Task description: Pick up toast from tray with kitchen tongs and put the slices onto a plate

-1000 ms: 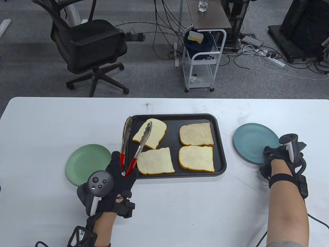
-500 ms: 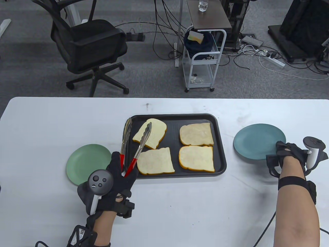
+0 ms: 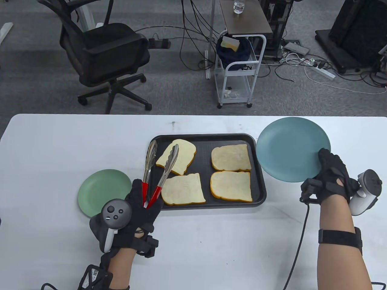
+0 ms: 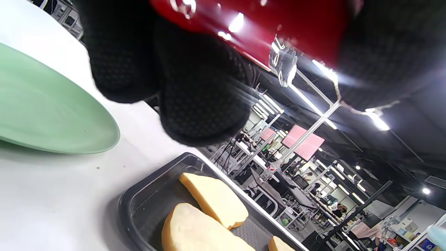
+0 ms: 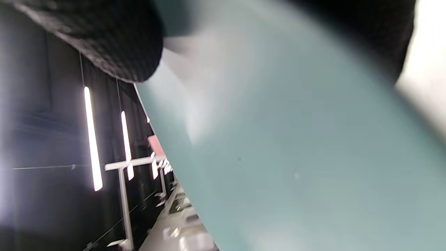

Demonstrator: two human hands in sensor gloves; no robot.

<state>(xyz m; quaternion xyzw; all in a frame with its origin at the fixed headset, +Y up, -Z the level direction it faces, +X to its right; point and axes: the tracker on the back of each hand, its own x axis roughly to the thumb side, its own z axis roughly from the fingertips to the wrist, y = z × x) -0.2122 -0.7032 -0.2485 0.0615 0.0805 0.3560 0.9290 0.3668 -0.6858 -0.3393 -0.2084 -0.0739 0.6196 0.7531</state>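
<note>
A black tray [image 3: 260, 181] in the table's middle holds several toast slices, one at the far left [image 3: 181, 155], [image 4: 216, 198]. My left hand [image 3: 139, 208] grips the red handles of the steel tongs [image 3: 164, 169], [image 4: 278, 28]. Their jaws stand apart over the tray's left side, one above the far-left slice. My right hand [image 3: 328, 178] holds the blue plate [image 3: 291, 148], [image 5: 296, 146] by its near edge, lifted off the table beside the tray's right end. A green plate [image 3: 101, 190], [image 4: 45, 115] lies left of the tray.
Beyond the white table [image 3: 60, 142] stand a black office chair [image 3: 102, 57] and a white cart [image 3: 239, 69], with cables across the floor. A cable [image 3: 299, 241] runs from my right glove over the table's near right.
My right hand has taken hold of the blue plate's near edge and lifted it up and toward the tray. The left hand with the tongs has barely moved.
</note>
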